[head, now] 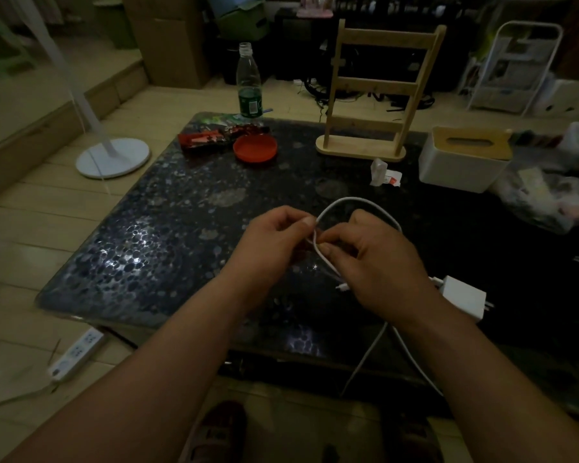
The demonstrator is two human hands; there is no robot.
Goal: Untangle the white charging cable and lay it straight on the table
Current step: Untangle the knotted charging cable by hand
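The white charging cable (pixel 355 201) rises in a loop above the dark speckled table (pixel 168 235). My left hand (pixel 274 248) pinches the cable at the loop's left base with thumb and fingers. Just to its right, my right hand (pixel 378 262) pinches the same crossing point. One cable end with a small plug (pixel 342 287) hangs below my right hand. Two strands (pixel 375 345) run down over the table's near edge. A white charger block (pixel 463 297) lies right of my right wrist.
At the table's back stand a clear plastic bottle (pixel 249 81), a red lid (pixel 255 148), red wrappers (pixel 208 139), a wooden rack (pixel 378 95) and a white tissue box (pixel 465 160). A plastic bag (pixel 545 198) lies at right. A power strip (pixel 76 354) and a fan base (pixel 112 158) are on the floor at left.
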